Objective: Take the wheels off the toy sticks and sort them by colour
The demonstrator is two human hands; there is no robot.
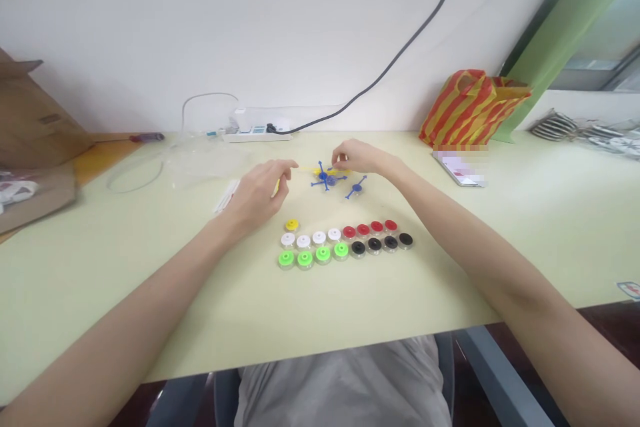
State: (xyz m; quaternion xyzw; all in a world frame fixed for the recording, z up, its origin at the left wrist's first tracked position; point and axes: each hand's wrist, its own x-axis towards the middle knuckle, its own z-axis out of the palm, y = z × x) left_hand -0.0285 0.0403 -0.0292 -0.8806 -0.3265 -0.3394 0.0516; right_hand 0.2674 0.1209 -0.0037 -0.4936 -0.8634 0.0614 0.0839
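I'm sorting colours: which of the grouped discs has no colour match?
The yellow disc, just beyond the leftmost white disc. The white discs, red discs, green discs and black discs each number four.

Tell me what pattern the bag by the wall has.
Red and yellow stripes on the bag, in the head view.

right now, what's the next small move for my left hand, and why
Probably set the yellow piece at your left hand down beside the yellow disc: that disc sits alone behind the row's left end, while the white discs in front number four.
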